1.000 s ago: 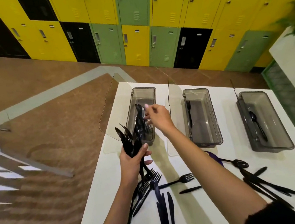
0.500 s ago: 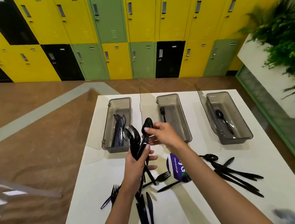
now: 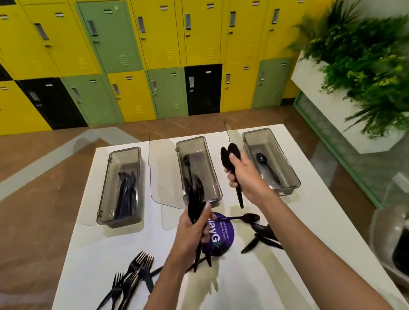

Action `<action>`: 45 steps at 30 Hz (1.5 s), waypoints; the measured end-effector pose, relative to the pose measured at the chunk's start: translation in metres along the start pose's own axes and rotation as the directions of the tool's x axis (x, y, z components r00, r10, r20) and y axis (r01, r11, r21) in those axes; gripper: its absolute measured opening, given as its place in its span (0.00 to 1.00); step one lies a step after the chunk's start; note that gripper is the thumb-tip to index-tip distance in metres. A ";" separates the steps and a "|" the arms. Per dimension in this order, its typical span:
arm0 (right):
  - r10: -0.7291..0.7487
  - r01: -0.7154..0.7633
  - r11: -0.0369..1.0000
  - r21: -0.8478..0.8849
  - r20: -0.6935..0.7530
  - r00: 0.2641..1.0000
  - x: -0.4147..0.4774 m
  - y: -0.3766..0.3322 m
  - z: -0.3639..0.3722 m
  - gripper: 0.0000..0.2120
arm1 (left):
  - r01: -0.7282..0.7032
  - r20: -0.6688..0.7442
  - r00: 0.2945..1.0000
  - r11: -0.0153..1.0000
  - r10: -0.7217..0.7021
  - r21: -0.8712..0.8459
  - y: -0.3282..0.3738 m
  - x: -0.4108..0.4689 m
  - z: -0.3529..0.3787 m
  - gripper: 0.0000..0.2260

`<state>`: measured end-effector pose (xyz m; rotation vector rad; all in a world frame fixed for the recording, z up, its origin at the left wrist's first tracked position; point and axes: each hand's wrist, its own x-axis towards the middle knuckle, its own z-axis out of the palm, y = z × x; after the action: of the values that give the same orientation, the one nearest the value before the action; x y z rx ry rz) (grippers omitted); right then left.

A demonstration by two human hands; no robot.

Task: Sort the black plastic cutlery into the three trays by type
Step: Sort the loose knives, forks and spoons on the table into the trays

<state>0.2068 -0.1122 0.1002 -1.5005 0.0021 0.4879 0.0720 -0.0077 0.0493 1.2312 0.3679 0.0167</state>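
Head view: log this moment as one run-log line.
right hand: holds spoons, beside right tray | left hand: holds cutlery bundle | left tray: knives | middle tray: fork | table: forks unsorted

Between left tray (image 3: 119, 187) and middle tray (image 3: 198, 170): an upright clear divider panel (image 3: 164, 177), blocking a straight sideways pass. Between middle tray and right tray (image 3: 270, 160): a narrow lane of bare white table (image 3: 277, 286), taken now by the right hand (image 3: 242, 173) with its spoons (image 3: 228, 153). In front of the middle tray: the left hand (image 3: 194, 232) gripping a bundle of cutlery (image 3: 195, 201). Near side, left: scattered forks (image 3: 130, 278). Near side, right: loose spoons (image 3: 260, 232) beside a purple sticker (image 3: 223, 239). Open table only at the near right part.
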 end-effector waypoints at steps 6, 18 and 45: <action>0.092 -0.041 0.926 -0.376 0.117 0.989 -0.017 0.017 -0.032 0.20 | 0.009 0.053 0.999 1.000 -0.009 0.017 -0.007 0.012 0.039 0.09; 0.138 -0.117 0.981 -0.156 0.129 0.982 -0.001 0.021 -0.095 0.12 | 0.059 0.066 0.996 0.998 -0.057 -0.032 -0.016 0.034 0.085 0.19; -0.047 -0.043 0.941 -0.336 -0.256 0.966 0.136 0.021 -0.151 0.14 | 0.069 -0.021 0.997 0.996 -0.070 -0.058 -0.025 0.072 0.113 0.13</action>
<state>0.3677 -0.2147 0.0267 -1.8966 0.1288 0.2938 0.1670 -0.1051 0.0396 1.1618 0.4279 -0.0182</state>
